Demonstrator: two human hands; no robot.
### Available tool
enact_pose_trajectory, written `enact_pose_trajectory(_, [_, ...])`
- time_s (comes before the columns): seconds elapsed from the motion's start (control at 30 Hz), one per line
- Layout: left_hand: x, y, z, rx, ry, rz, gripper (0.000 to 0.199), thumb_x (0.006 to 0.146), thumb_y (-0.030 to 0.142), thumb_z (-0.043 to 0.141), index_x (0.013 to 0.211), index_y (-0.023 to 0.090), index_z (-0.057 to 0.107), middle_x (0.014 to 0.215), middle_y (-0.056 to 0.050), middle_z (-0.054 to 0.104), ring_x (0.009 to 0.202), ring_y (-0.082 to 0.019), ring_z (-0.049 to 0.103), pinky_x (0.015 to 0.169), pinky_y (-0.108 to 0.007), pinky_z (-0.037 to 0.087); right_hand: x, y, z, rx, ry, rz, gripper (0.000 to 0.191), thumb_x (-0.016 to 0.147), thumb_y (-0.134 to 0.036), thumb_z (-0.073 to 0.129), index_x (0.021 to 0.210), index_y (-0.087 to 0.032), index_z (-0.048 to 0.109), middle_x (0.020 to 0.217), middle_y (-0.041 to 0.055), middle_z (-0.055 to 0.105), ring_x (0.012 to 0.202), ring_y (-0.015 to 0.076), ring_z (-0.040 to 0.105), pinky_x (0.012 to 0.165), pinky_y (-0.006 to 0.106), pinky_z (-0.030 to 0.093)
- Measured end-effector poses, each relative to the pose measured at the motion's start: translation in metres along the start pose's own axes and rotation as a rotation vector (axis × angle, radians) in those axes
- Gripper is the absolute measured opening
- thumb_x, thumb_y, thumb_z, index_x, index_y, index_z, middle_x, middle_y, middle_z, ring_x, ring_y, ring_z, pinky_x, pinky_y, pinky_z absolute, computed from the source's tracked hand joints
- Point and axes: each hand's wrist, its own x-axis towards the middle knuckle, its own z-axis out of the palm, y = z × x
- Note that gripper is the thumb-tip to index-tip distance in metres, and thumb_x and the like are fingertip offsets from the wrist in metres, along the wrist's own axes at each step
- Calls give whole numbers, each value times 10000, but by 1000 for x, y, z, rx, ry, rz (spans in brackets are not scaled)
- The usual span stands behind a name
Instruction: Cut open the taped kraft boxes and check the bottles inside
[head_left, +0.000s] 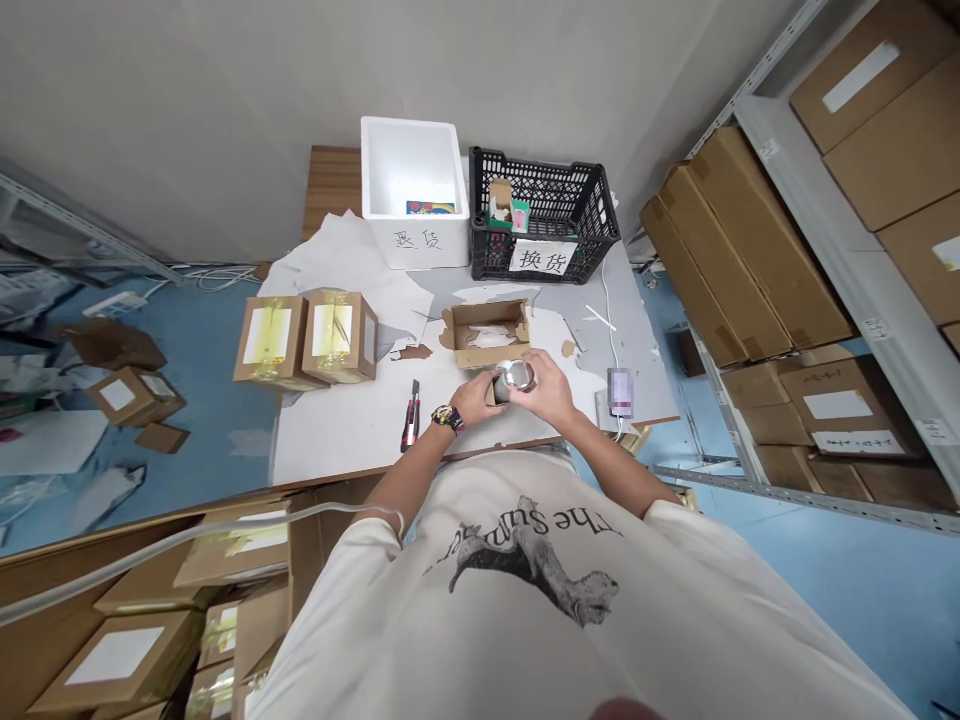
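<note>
Where the white table (337, 440) begins on the left, two taped cardboard boxes (339, 337) sit side by side, with a red-and-black box cutter (409, 415) lying nearer the person. The left hand (472, 397), wearing a watch (448, 420), and the right hand (549, 388) have their fingers clamped around a silver can (514, 381), held between them just in front of an open cardboard box (487, 350). Further right lies a small blurred device (620, 392)
</note>
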Motion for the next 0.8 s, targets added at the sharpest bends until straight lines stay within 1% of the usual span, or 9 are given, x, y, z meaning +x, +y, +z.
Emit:
enact_pose_trajectory(0.1, [-1,4,-14,-59,-44,94,1016,783,644,954,1629,232,572,1564,-185,685,1470,-447,656,1258,-597,532,13,4,-23,314,220,111,522,920,-434,761,1393,-225,695,1362,139,745,1248,300,716,1055,443,644])
enact_pose_trajectory(0.17, [-3,15,-31,-121,12,145,1223,715,827,940,1685,207,528,1648,-226,620,1564,-492,561,1331,-659,440,27,8,-35,491,305,207,596,976,-502,695,1501,-227,635,1423,149,734,1313,293,706,1029,421,648])
enact_pose_trajectory(0.27, [-5,41,-57,-417,113,130,1189,883,995,654,1748,203,459,1728,-237,553,1627,-479,500,1330,-667,441,48,10,-44,678,324,317,682,1008,-604,627,1586,-247,564,1459,145,727,1295,292,709,950,405,659])
enact_pose_trajectory(0.33, [-1,61,-69,-781,-11,42,1009,1045,952,377,1706,203,516,1604,-232,673,1504,-435,643,1193,-621,581,59,4,-42,798,314,318,681,1000,-653,632,1562,-272,579,1436,122,738,1242,286,722,929,402,659])
enact_pose_trajectory(0.43, [10,90,-74,-1249,-306,-159,886,1092,858,419,1564,139,633,1307,-243,808,1155,-379,818,908,-490,699,72,-14,-33,1012,298,255,636,987,-703,666,1491,-316,630,1355,82,773,1204,285,735,958,415,657])
enact_pose_trajectory(0.5, [13,105,-71,-1401,-271,-268,785,1072,784,577,1505,134,654,1199,-215,826,992,-324,829,764,-398,695,77,-25,-27,1093,277,240,631,981,-726,681,1479,-339,643,1330,63,780,1191,275,737,978,415,657])
enact_pose_trajectory(0.63, [4,123,-65,-1406,124,-305,674,995,617,825,1517,245,616,1273,-116,809,1054,-264,800,779,-345,703,82,-37,-22,1064,231,261,706,878,-662,833,1488,-356,653,1374,34,754,1186,244,725,976,365,657])
enact_pose_trajectory(0.67, [1,126,-64,-1427,115,-308,675,993,630,823,1511,247,622,1290,-119,804,1091,-274,795,803,-362,711,83,-39,-21,1069,221,262,718,855,-641,857,1481,-352,658,1364,31,757,1183,245,726,971,360,658])
enact_pose_trajectory(0.8, [-5,132,-66,-1618,-170,-377,772,1038,799,617,1425,136,698,1206,-212,808,1067,-334,806,811,-427,718,82,-42,-19,1136,133,270,635,909,-688,762,1419,-324,655,1229,36,786,1152,266,750,926,385,673])
